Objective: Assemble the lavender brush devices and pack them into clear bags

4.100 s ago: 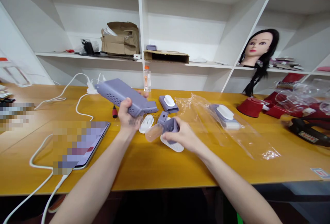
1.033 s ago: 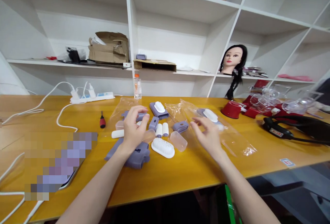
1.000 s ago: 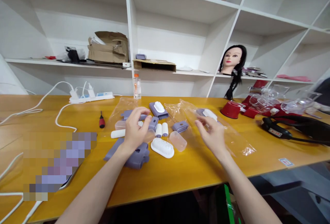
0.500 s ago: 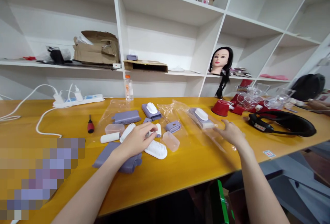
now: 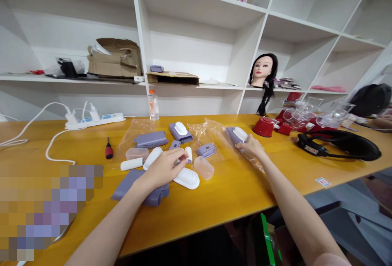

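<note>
Forearm [image 5: 112, 213] on the left slants in over the near edge of the worktop [image 5: 214, 200], and the left hand [image 5: 163, 168] hangs bent at the wrist above a white bristled pad [image 5: 188, 178]. It has barely shifted from a moment ago. Its fingers are loosely curled beside a white roller [image 5: 189, 154] (whether they pinch anything, I can't tell). And across to the right, there's the change! The right hand [image 5: 252, 145], which was spread wide and off to the side, has swung left, its arm stretching up from the near edge's right part. Now those fingers have closed in, thumb and fingertips grasping the near end of the purple case with a white pad [image 5: 233, 136]. That case lies right of the worktop's middle, nearer the far edge, among crinkled clear plastic [image 5: 214, 126].
</note>
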Available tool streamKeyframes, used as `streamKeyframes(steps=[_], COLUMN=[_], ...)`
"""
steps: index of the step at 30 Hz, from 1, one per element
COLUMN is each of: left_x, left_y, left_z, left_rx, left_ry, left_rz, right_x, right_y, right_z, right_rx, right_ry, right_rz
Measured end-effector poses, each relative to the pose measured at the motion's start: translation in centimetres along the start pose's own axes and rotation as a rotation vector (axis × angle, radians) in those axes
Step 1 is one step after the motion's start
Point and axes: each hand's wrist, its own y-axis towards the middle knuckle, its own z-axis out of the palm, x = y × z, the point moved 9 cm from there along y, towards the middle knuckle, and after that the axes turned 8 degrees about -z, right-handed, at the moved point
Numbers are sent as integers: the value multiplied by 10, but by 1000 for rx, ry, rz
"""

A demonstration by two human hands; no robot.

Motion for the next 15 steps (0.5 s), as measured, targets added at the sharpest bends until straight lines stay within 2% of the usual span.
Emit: streamKeyframes(steps=[4,9,12,15], left_x=[-1,0,0,7], left_y=[0,1,2,4], left_z=[0,2,1,-4], left_rx=[5,17,-3,-53], left_ry=[-5,-36,-120,-344], left_rz=[6,1,-18,-116], right_x=[-11,-3,25,76], right_y=[0,-5,-25,-59], right_z=[-18,-62,-97,-121], right_rx=[-117,-327,-538,-597], right_ry=[122,207,302,353], right_rz=[25,1,-179,-524])
